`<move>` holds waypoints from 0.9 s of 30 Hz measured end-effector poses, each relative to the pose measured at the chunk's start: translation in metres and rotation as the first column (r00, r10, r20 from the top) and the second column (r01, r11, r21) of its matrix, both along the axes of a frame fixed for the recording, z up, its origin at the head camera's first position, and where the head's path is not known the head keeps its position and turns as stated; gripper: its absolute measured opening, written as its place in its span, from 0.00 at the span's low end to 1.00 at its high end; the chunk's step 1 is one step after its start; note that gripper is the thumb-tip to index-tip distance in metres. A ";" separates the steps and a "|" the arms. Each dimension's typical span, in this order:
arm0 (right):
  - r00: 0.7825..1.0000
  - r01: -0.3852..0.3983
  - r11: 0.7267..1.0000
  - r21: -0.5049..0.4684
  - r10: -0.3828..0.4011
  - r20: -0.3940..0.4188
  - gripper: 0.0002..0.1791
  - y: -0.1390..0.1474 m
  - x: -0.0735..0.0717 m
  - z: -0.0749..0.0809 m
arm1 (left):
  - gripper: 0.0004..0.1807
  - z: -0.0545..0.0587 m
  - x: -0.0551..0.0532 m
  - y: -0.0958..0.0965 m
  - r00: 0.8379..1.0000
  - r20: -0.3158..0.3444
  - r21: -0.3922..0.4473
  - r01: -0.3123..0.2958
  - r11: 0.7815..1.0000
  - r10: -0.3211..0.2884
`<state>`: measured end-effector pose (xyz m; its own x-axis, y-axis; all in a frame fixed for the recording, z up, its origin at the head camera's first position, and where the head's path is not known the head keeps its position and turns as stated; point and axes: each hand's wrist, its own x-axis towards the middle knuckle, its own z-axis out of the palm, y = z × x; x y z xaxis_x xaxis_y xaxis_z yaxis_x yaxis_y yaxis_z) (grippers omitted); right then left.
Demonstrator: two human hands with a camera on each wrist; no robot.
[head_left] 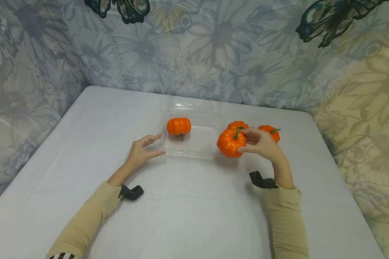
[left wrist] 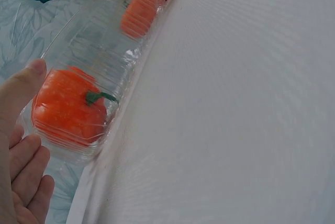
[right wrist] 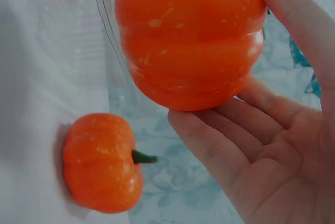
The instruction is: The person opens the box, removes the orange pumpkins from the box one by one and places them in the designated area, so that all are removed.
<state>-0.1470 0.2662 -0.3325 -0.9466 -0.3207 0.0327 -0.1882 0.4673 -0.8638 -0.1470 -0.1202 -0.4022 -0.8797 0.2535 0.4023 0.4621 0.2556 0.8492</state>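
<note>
My right hand [head_left: 262, 144] grips a small orange pumpkin [head_left: 231, 143] with a green stem, thumb on one side and fingers on the other. It hangs by the right end of a clear plastic container [head_left: 203, 138], overlapping its edge in the head view. Inside the container's left half lies another orange pumpkin [head_left: 179, 126], also seen through the plastic in the left wrist view. My left hand [head_left: 142, 149] is at the container's left end, thumb and fingers spread, fingertips right at the rim. Nothing is between its fingers but the container's corner.
Behind the held pumpkin sits a third pumpkin [head_left: 237, 124], partly hidden. Another pumpkin [head_left: 269, 131] lies farther right, behind the right hand. The container's clear lid [head_left: 194, 102] stands raised at the back. A white cloth covers the table [head_left: 188, 208]; a flowered backdrop [head_left: 220, 46] rises behind it.
</note>
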 end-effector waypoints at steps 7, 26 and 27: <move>0.999 0.007 0.999 0.050 -0.009 0.043 0.31 0.012 -0.002 0.001 | 0.26 -0.001 0.001 0.000 1.000 -0.009 0.004 -0.020 1.000 0.020; 0.991 0.084 0.962 0.260 -0.108 0.077 0.33 0.038 -0.003 -0.003 | 0.27 -0.002 0.000 0.003 0.999 -0.031 -0.011 -0.024 1.000 0.024; 0.991 0.084 0.960 0.267 -0.109 0.080 0.34 0.038 -0.003 -0.003 | 0.27 -0.001 0.000 0.003 0.999 -0.034 -0.013 -0.027 1.000 0.026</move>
